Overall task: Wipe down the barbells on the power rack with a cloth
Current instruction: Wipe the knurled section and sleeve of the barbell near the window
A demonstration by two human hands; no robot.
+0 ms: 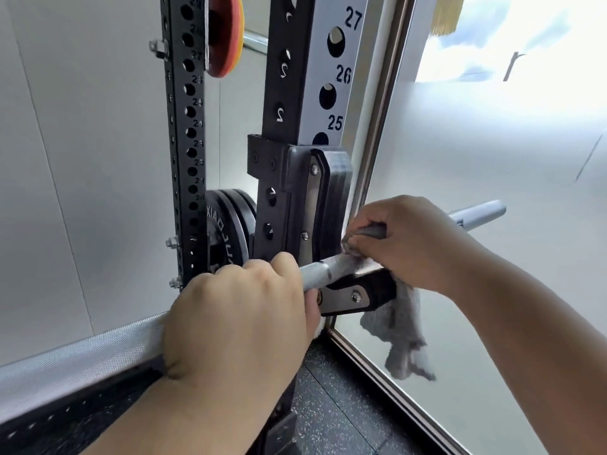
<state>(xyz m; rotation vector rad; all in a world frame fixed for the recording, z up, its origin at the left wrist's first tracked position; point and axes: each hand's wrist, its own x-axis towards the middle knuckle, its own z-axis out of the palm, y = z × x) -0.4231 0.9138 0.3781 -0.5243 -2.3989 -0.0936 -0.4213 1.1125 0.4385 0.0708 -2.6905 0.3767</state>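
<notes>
barbell running off left edge w/ part hiding under left hand, cloth top hiding behind J-hook & right hand, orange plate getting cropped at top

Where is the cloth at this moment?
Head view, right of centre: the grey cloth hangs from the right hand, which holds it on the barbell just beyond the J-hook.

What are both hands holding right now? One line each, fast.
Left hand: closed, gripping the barbell.
Right hand: closed, holding the cloth against the barbell.
</notes>
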